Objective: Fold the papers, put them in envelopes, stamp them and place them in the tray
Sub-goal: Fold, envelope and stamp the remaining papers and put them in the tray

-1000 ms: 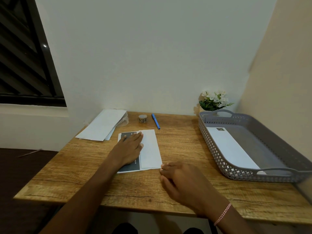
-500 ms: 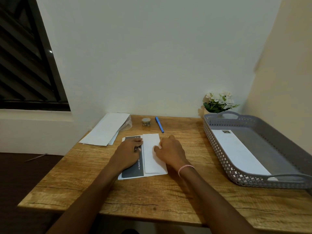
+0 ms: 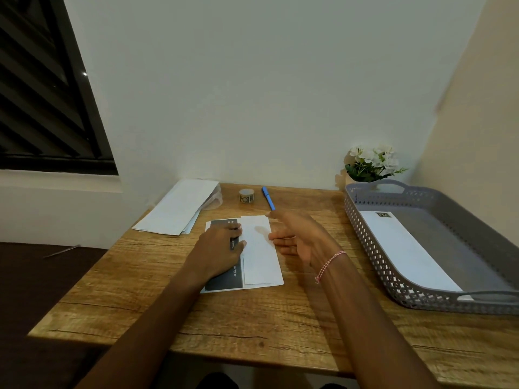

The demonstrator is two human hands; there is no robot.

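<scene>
Counter (image 3: 252,327): wood grain, near edge runs across the bottom of the view. Both forearms reach in over it.

Right hand (image 3: 297,237): lifted off the surface, fingers loosely extended and spread, holding nothing. Slightly blurred. It sits just right of the paper; contact with the paper's edge cannot be told. Pink-and-white bracelet (image 3: 328,265) on that wrist.

Left hand (image 3: 222,248): palm down, fingers flat, pressing on the dark printed side of the paper (image 3: 259,256). Nothing gripped.

Paper: lies flat at mid-counter, long axis pointing away from the person. A white panel is folded over the right part; the dark printed strip shows on the left, partly under the left hand.

Tray (image 3: 373,248): grey, perforated walls, at the right side of the counter, well apart from the paper. One white envelope (image 3: 407,248) lies inside, stamp (image 3: 383,214) at its far end.

Far row, left to right: white stack (image 3: 179,209) (envelopes or sheets, cannot tell), roll of stamps (image 3: 246,196), blue pen (image 3: 268,198). White flowers (image 3: 370,164) behind the tray, against the wall.
</scene>
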